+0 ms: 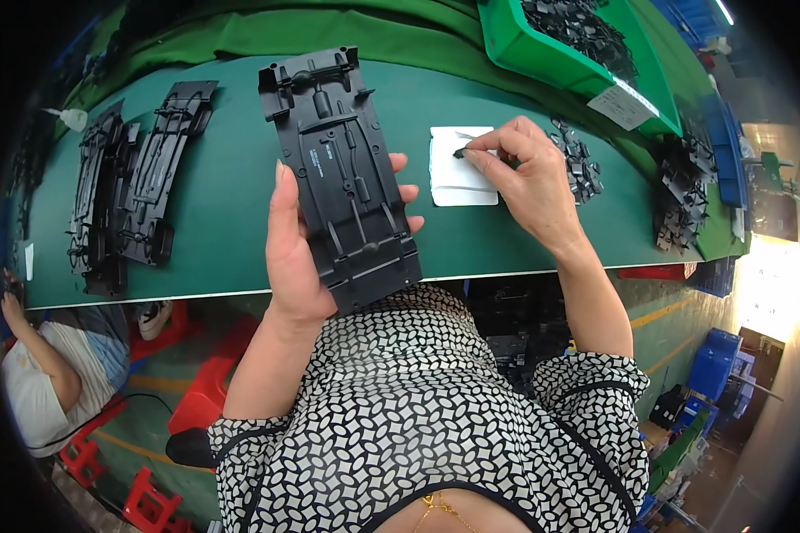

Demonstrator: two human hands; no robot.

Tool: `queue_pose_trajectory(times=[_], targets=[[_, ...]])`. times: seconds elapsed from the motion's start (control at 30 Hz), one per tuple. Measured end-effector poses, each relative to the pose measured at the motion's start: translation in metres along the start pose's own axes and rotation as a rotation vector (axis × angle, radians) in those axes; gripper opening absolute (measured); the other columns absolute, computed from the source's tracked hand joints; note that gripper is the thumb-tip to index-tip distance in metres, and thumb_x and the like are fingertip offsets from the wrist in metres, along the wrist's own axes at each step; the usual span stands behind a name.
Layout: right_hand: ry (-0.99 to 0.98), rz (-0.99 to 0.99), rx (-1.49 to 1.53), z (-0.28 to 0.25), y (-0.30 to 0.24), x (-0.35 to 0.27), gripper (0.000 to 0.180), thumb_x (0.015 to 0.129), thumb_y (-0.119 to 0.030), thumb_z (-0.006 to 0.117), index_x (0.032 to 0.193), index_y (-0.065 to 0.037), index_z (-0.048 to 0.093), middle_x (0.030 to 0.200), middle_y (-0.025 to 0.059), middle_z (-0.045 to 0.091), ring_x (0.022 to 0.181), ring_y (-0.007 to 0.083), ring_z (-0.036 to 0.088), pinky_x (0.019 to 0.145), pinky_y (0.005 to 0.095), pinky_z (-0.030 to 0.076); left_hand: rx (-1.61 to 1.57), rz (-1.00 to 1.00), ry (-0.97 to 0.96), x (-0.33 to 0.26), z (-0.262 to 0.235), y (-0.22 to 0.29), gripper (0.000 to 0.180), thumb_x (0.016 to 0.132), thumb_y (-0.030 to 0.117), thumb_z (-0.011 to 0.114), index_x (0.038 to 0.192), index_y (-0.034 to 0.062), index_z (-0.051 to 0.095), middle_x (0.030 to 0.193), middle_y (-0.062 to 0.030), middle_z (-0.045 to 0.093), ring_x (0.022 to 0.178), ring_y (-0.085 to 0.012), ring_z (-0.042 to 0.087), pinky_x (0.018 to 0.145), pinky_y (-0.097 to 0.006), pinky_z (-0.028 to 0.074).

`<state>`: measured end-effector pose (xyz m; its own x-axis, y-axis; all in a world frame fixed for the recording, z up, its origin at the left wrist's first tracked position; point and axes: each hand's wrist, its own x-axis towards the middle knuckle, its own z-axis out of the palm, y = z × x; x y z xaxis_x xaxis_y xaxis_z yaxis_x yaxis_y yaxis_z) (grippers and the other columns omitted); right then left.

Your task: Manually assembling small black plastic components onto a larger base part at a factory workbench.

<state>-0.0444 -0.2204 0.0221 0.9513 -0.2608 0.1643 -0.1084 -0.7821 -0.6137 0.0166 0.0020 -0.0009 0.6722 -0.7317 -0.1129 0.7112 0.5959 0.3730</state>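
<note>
My left hand (295, 253) is closed round a long black plastic toy car chassis (342, 182), thumb on one side and fingertips showing at the other. Its moulded underside with pipe and axle shapes faces up, and it is held above the table's front edge. Over a white pad (460, 188), my right hand (529, 173) pinches a tiny black plastic part (460, 154) between thumb and forefinger. Just right of that hand lies a loose pile of small black parts (581, 164).
Two groups of similar black chassis (156, 173) lie at the left of the green table (231, 222). A green bin (507, 44) of black parts stands at the back right. More black parts (680, 200) are heaped at the right end. Another person (58, 369) sits at far left near red stools.
</note>
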Motion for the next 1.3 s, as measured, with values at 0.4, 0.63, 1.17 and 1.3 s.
queue_pose_trajectory(times=[0.4,0.63,1.17,1.3], targets=[[0.095,-0.302,-0.24,0.001,0.003,-0.003,0.004,0.079,-0.01,0.068,0.081,-0.008,0.067,0.076,0.0025,0.053,0.079,0.0209,0.051,0.074,0.0342,0.035,0.0,-0.001,0.002,0.0,0.0,0.0,0.076,0.095,0.06,0.019,0.132,-0.0028,0.041,0.128,-0.0221,0.05,0.107,-0.0311,0.058,0.089,-0.046,0.051],[0.067,-0.474,-0.498,-0.01,-0.006,-0.006,0.01,0.071,-0.004,0.066,0.08,-0.009,0.064,0.075,0.002,0.05,0.075,0.0206,0.049,0.072,0.0336,0.036,0.003,0.005,-0.004,0.0,0.001,-0.001,0.076,0.095,0.06,0.019,0.132,-0.0029,0.041,0.128,-0.0216,0.051,0.107,-0.0305,0.058,0.088,-0.046,0.052],[-0.019,0.278,0.501,-0.026,-0.012,-0.003,0.011,0.083,-0.01,0.065,0.079,-0.001,0.062,0.064,-0.0057,0.05,0.057,0.0029,0.037,0.053,0.0203,0.03,0.01,-0.005,-0.008,0.0,0.0,-0.001,0.077,0.095,0.06,0.019,0.133,-0.0035,0.04,0.129,-0.0216,0.05,0.108,-0.0304,0.057,0.089,-0.046,0.051],[-0.065,0.468,0.932,-0.027,-0.011,-0.002,0.01,0.081,-0.009,0.066,0.076,-0.003,0.06,0.061,-0.0045,0.048,0.054,0.0041,0.036,0.05,0.0209,0.028,0.018,-0.001,-0.012,0.0,-0.001,-0.001,0.077,0.095,0.06,0.019,0.133,-0.0033,0.04,0.129,-0.0212,0.05,0.108,-0.0296,0.057,0.089,-0.046,0.051]])
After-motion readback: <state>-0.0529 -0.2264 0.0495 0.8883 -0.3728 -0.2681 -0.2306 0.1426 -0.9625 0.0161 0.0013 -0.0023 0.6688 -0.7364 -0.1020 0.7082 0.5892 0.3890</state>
